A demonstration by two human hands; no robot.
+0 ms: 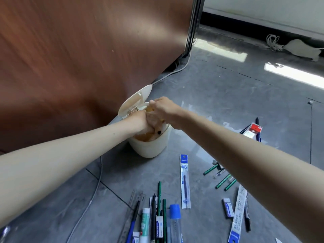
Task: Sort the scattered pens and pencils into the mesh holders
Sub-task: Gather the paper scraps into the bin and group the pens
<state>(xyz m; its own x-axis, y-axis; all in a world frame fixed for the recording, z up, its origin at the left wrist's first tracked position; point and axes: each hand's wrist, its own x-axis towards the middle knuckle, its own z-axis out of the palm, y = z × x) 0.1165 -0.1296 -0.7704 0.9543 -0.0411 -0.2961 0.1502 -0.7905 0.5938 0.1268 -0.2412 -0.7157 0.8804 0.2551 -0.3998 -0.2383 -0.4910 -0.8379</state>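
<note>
Pens [154,213] and pencils [159,193] lie scattered on the grey floor [228,102] in the foreground, with more pencils to the right beside the right forearm. Among them are a ruler [135,199], a refill pack [185,181] and an eraser [228,207]. Beyond them a cream bin [149,148] stands by a wood panel [70,50], its lid [135,102] flipped up. Both hands meet over its mouth. The left hand [139,122] is curled tight round a crumpled wad [152,120], possibly clear plastic, though blur hides it. The right hand [164,107] clenches the same wad from above. A white cable [91,199] runs along the floor at left.
</note>
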